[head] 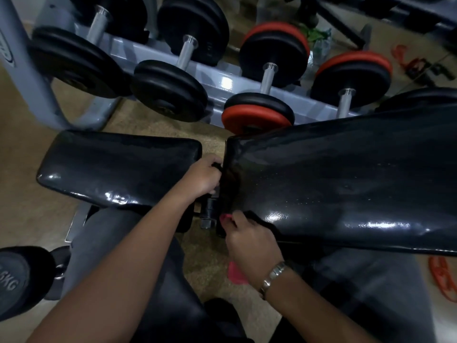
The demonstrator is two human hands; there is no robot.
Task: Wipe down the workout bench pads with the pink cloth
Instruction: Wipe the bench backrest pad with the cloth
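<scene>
**Head view: both hands at the gap betw. the 2 bench pads**

Whole frame was dim and a bit smeared, esp. along the top edge. The pink cloth [237, 273] was mostly hidden. Only 2 bits showed: a small tip poking out above the knuckles, and a flap hanging below the palm. The rest sat inside the right hand [249, 241], fingers closed round it, right at the near corner of the back pad [346, 184]. That pad ran off the right edge, so its far end was cut off.

The left hand [201, 177] reached into the gap betw. the pads. Its fingers were curled round a black part [217, 166] there, fingertips out of sight, and I couldn't tell what the part was. Just below it a short black cylinder [209, 211] stuck out of the gap.

Count:
- 2 pads, the seat pad [111, 164] on the left and the back pad on the right, apart, w/ tan floor [148, 125] showing betw. them.
- 4 dumbbells [272, 53] on the grey rack [222, 80] behind, 2 all black and 2 w/ red plates. The near end of the rightmost was partly behind the back pad.
- 1 more dumbbell [17, 278] at lower left, cut by the edge, marked "5KG".
- 1 metal wristband [273, 274] on the right wrist.
- An orange coil [441, 278] on the floor at far right, half hidden under the back pad.

Both pads looked glossy black, w/ bright glare patches and fine specks on the back pad.
</scene>
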